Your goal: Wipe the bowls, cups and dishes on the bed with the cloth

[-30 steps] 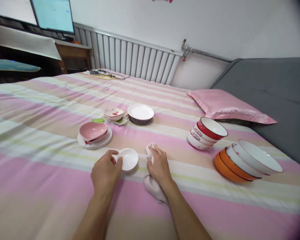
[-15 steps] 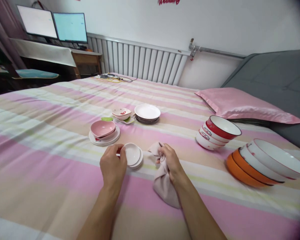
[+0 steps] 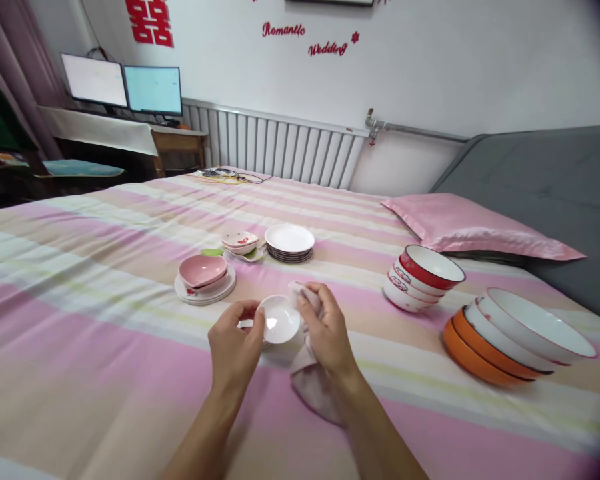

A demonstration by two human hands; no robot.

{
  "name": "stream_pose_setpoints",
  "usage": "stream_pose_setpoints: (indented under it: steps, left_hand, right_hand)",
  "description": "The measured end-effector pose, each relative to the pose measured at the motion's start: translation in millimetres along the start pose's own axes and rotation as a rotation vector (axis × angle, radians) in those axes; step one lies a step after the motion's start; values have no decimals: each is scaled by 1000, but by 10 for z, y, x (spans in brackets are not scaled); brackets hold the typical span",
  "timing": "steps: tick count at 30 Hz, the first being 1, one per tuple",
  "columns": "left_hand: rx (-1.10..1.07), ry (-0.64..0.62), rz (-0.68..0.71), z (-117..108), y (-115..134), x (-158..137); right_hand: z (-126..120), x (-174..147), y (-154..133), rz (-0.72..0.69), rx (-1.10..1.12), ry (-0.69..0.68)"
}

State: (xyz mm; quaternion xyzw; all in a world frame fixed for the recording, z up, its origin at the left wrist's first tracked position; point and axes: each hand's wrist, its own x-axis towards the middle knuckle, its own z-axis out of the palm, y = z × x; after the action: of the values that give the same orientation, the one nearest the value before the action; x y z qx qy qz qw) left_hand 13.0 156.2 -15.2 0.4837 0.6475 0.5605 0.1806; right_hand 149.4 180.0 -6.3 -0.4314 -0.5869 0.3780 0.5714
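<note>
My left hand (image 3: 237,337) pinches the left rim of a small white dish (image 3: 282,320), lifted and tilted toward me. Closed around a pale pinkish-grey cloth (image 3: 310,373), my right hand (image 3: 327,327) presses part of it to the dish's right edge. The cloth's lower end hangs down to the bed. Behind and below the raised dish, other small white ware shows only in part. Just beyond my left hand, pink bowls (image 3: 203,269) rest on stacked white plates (image 3: 225,291).
Further back are a stack of plates (image 3: 290,238) and small patterned dishes (image 3: 240,241). On the right stand stacked red and white bowls (image 3: 433,265) and larger orange and white bowls (image 3: 485,353). A pink pillow (image 3: 480,227) lies by the grey headboard (image 3: 535,167). Cables (image 3: 235,177) lie at the far edge.
The small white dish has been raised off its stack by my left hand. My right hand has brought the cloth left, against the dish. The camera view has tilted up a little.
</note>
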Motion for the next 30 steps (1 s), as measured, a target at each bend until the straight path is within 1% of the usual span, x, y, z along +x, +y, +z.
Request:
stream_pose_setpoints:
  steps: [2, 5, 7, 10, 12, 14, 17, 19, 22, 24, 26, 28, 30]
  left_hand:
    - [-14, -11, 10, 15, 7, -22]
    - [-95, -19, -5, 28, 12, -50]
    - [-190, -52, -59, 35, 21, -69]
    - [-407, -158, -197, 51, 60, -90]
    - [-569, -245, -295, 63, 102, -100]
    - [-684, -356, -364, 69, 151, -108]
    - [-720, -521, -375, 57, 211, -121]
    - [-681, -578, -401, 41, 226, -127]
    - [-625, -625, -467, 26, 203, -123]
    - [-616, -628, -450, 31, 171, -120]
    - [-632, -615, -402, 47, 144, -124]
    - [-665, -599, -373, 68, 131, -138]
    - [-708, -572, -359, 90, 128, -157]
  right_hand:
    - [25, -24, -17, -33, -10, -105]
    - [45, -38, -8, 4, 65, -194]
    - [52, -33, 11, 48, 106, -215]
    - [57, -12, 35, 96, 119, -239]
    - [51, 5, 43, 102, 112, -210]
    - [35, 22, 47, 79, 86, -163]
    - [-2, 42, 49, 4, 12, -91]
    - [-28, 49, 43, -66, -61, -71]
    - [-58, 50, 18, -191, -168, -105]
    - [-69, 47, -1, -246, -216, -133]
    - [-72, 43, -13, -254, -246, -127]
    - [-65, 41, -14, -231, -268, -70]
    - [-43, 38, -4, -171, -262, -1]
